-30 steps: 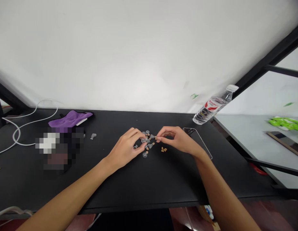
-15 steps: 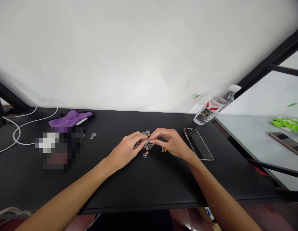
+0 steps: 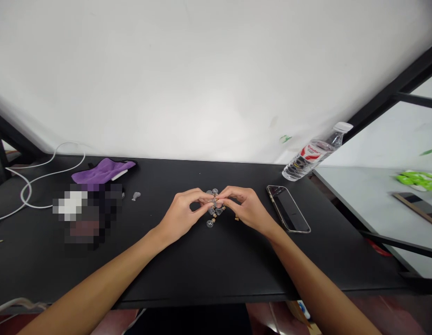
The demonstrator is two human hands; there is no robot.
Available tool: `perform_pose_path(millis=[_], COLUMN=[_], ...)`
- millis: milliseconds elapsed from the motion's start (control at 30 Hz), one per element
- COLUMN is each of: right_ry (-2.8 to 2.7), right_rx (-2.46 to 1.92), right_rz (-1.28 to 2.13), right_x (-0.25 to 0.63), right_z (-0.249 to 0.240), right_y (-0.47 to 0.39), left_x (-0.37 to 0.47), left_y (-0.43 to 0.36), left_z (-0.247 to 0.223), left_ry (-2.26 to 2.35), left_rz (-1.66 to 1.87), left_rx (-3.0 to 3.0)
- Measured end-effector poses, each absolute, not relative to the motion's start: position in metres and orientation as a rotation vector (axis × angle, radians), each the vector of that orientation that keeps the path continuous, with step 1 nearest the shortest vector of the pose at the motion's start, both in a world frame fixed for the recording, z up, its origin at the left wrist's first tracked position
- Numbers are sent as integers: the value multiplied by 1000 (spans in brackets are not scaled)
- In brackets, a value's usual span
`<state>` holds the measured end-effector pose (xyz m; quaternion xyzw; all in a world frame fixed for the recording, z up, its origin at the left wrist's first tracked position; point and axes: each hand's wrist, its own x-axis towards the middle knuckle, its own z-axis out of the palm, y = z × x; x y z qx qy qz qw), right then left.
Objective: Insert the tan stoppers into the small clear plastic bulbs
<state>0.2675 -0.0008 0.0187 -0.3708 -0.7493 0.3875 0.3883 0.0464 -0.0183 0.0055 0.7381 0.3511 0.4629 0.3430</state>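
My left hand [image 3: 179, 211] and my right hand [image 3: 244, 207] meet fingertip to fingertip just above the table. Between the left thumb and fingers is a small clear bottle [image 3: 212, 201], partly covered. The right thumb and forefinger pinch a tiny tan piece, like a cork, against it; the fingers hide most of it. Below and behind the fingertips lies a cluster of small clear bottles [image 3: 210, 224] with tan stoppers. Loose tan corks [image 3: 237, 217] lie under the right hand. Another clear bottle [image 3: 136, 196] lies apart to the left.
A phone [image 3: 288, 209] lies right of my hands on the black table [image 3: 188, 279]. Behind it a water bottle [image 3: 312, 153] stands near the wall. At left are a purple cloth [image 3: 100, 172] and a white cable [image 3: 29, 186]. A side surface holds green packets [image 3: 416, 179].
My left hand's fingers have shifted slightly, opening a wider gap between thumb and forefinger. Both hands stay together at the same spot; the view has shifted a little.
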Motion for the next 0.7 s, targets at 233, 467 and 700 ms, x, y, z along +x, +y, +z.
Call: perform_pose_path(millis=[233,467,700], right_ry=[-1840,-1738,-1802], right_rx=[-967,-971,-998], right_rz=[1143,1299,1194], right_x=[264,263,267], right_z=[15,11,14], right_y=[-2,1,2], left_x=[45,46,33], left_y=[-18,-19,-6], left_z=[1,-3,6], left_ry=[914,873,849], left_rz=[1219,1202,1075], left_rx=[2041,2155,2136])
